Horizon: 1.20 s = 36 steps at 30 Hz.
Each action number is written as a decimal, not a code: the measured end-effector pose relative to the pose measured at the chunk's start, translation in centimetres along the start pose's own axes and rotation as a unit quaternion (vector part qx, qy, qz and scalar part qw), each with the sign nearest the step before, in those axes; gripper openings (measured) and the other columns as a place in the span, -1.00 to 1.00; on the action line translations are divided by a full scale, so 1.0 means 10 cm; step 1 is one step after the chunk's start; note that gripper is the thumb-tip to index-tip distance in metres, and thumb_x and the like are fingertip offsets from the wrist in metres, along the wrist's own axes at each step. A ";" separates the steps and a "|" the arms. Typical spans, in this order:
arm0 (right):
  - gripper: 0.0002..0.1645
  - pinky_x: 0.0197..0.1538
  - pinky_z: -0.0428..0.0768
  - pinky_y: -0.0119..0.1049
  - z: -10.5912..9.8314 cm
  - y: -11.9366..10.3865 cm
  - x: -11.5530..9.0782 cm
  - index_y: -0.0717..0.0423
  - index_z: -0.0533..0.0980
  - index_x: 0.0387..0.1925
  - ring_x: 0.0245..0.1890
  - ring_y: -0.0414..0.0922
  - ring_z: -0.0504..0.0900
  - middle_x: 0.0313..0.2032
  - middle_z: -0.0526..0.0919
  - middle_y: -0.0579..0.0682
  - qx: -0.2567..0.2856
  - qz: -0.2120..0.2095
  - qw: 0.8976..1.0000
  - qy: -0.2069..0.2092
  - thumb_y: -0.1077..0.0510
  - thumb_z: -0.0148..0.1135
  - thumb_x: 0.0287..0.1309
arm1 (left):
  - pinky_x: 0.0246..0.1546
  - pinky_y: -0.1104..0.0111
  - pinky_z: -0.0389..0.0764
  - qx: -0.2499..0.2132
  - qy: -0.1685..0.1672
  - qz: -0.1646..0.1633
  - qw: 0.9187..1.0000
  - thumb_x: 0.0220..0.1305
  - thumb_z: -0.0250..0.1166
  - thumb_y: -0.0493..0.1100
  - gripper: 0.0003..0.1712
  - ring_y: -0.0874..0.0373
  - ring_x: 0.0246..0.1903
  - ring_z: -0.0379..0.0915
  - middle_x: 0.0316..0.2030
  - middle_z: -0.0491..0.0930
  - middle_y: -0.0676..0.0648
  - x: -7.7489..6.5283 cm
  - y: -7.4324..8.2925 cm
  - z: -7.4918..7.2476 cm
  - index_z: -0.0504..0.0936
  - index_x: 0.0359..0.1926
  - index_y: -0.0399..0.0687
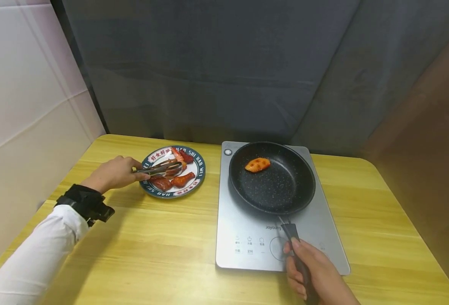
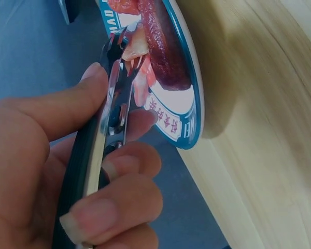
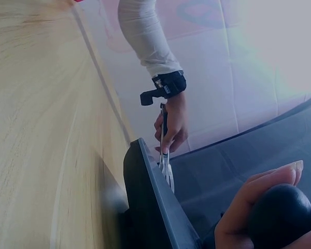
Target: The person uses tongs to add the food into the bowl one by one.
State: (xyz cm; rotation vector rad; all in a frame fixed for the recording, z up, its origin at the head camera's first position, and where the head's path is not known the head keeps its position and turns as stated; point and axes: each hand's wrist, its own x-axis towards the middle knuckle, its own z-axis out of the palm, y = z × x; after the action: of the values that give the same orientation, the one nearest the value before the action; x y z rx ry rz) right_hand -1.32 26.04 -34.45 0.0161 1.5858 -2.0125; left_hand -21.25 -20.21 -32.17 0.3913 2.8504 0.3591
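My left hand (image 1: pixel 121 173) grips metal tongs (image 1: pixel 159 168) over the left part of a round plate (image 1: pixel 200 169) with a dark patterned rim. Several reddish pieces of meat lie there, among them a chicken drumstick (image 1: pixel 183 180). In the left wrist view, the tongs' tips lie around a pale pinkish piece (image 2: pixel 136 44), beside a long dark-red piece (image 2: pixel 163 46); a firm pinch cannot be made out. My right hand (image 1: pixel 312 264) holds the handle (image 1: pixel 290 231) of a black frying pan (image 1: pixel 274 186). One orange-brown piece of meat (image 1: pixel 257 164) lies in the pan's upper left.
Under the pan is a silver induction cooktop (image 1: pixel 243 237) with a control panel along its near side. Both plate and cooktop stand on a yellow wooden table (image 1: pixel 163 250). A dark curtain (image 1: pixel 209 72) hangs behind, with a pale one (image 1: pixel 30 84) at the left.
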 end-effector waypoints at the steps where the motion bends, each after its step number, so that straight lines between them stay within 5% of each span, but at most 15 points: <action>1: -0.55 -0.55 0.33 -0.34 0.00 0.00 0.00 0.17 0.24 -0.08 -0.66 -0.21 0.34 -0.58 0.33 -0.12 0.002 0.002 1.000 0.000 -0.16 -0.23 0.47 | -0.13 -0.11 0.44 0.000 0.002 0.002 1.000 0.25 0.23 0.21 -0.35 -0.24 -0.07 0.44 -0.10 0.58 -0.31 0.00 0.00 0.00 0.61 0.06 -0.28; 26: -0.57 -0.57 0.26 -0.29 -0.03 -0.02 -0.02 0.18 0.23 -0.08 -0.65 -0.21 0.33 -0.57 0.33 -0.12 0.026 0.003 1.000 -0.013 -0.14 -0.24 0.48 | -0.45 0.22 0.38 -0.060 0.005 -0.001 0.998 0.26 0.24 0.19 -0.33 -0.02 -0.41 0.38 -0.32 0.55 -0.17 0.02 -0.03 -0.04 0.60 0.02 -0.37; 36: -0.54 -0.57 0.33 -0.33 -0.02 -0.03 -0.02 0.17 0.25 -0.07 -0.66 -0.21 0.34 -0.57 0.33 -0.11 0.019 0.013 1.000 0.004 -0.17 -0.21 0.46 | -0.67 0.34 0.24 -0.141 -0.012 0.040 0.989 0.31 0.22 0.12 -0.37 0.18 -0.77 0.22 -0.77 0.28 0.03 0.03 0.15 -0.15 0.55 0.06 -0.41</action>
State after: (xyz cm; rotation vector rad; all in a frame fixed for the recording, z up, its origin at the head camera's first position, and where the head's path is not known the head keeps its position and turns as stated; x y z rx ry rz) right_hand -1.40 26.31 -34.16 0.0594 1.5442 -2.0254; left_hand -21.60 -19.03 -30.36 0.4495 2.7115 0.7576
